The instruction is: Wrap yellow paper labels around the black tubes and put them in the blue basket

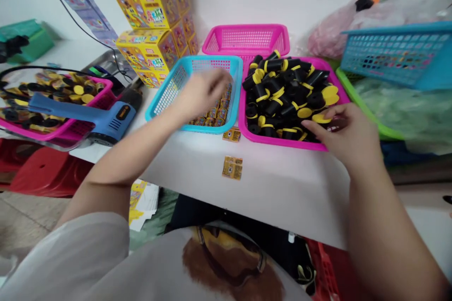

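Note:
My left hand (203, 94) is over the light blue basket (152, 106), blurred, its fingers bent down towards small printed wrappers or labels (212, 115) inside. Its fingertips are smeared, so what they hold cannot be made out. At the front right corner of the pink basket (282, 140), my right hand (349, 136) has thumb and fingers closed around a yellow-lidded piece (320, 118). That basket is heaped with small black cylinders (271, 84) with yellow round lids. Two printed gold labels lie on the table, one label (232, 168) nearer me and another label (231, 135) against the blue basket.
Yellow printed boxes (146, 9) are stacked at the back. A blue heat gun (113, 120) lies at left beside a pink basket (67, 122) of wrapped pieces. Behind stands another pink basket (247, 28). A blue basket (395, 56) and a green one (363, 103) stand right.

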Available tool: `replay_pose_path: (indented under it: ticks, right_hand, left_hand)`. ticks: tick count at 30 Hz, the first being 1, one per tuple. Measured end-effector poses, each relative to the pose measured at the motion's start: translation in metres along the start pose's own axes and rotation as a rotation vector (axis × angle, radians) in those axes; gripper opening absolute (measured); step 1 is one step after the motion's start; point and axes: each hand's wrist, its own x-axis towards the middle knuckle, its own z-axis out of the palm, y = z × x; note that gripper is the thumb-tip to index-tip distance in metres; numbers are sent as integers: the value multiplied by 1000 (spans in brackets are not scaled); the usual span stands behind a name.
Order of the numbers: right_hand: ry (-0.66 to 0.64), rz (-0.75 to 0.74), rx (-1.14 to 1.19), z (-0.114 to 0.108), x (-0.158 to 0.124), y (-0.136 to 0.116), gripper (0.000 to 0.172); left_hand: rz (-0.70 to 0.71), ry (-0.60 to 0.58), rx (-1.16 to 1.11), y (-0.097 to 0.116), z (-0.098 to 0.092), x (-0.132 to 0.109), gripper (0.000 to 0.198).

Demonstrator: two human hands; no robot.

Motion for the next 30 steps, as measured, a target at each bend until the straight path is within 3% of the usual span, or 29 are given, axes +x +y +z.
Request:
replay_pose_path:
  ticks: [2,3,6,7,10,12,14,16,18,21,23,26,30]
  right_hand:
    - [14,45,44,-1,-2,-7,36]
    - [9,54,51,-1,-3,-10,35]
    - [11,55,38,-2,-4,-16,31]
    - [16,54,31,-2,-4,-16,31]
    - [24,42,29,0,-3,-13,32]
    - [75,10,34,2,-3,-9,33]
    - [208,-57,-8,2,-4,-9,35]
    - [348,-195,-65,2,-8,-15,36]
    - [418,-369,-53,3,-17,-27,35]
    - [431,-513,144,10,-38,-49,33]
    - [356,-448,361,18,-52,-61,32]
    - [127,-314,682,27,-67,-69,30]
    - [-44,-167,915,28,-72,-71,25]
  left_hand:
    - [316,-239,-108,46,15,-62,36]
    - [350,-305,-49,66,24,-95,39]
    - [303,-325,266,107,53,-177,73]
    - [305,-315,325,114,59,-196,75]
    - [431,-222,337,122,57,-225,43]
    - [551,-144,167,119,41,-223,31]
    - [593,-130,-121,114,20,-204,33]
    - [494,-154,-429,107,1,-172,36]
    - [323,-85,-675,101,-7,-135,30]
    - [138,67,-918,92,9,-88,6]
    - [-18,85,-1115,89,31,-71,14]
    - [-286,-10,-1322,88,60,-66,32]
    - [-458,-241,-1282,90,67,-76,46]
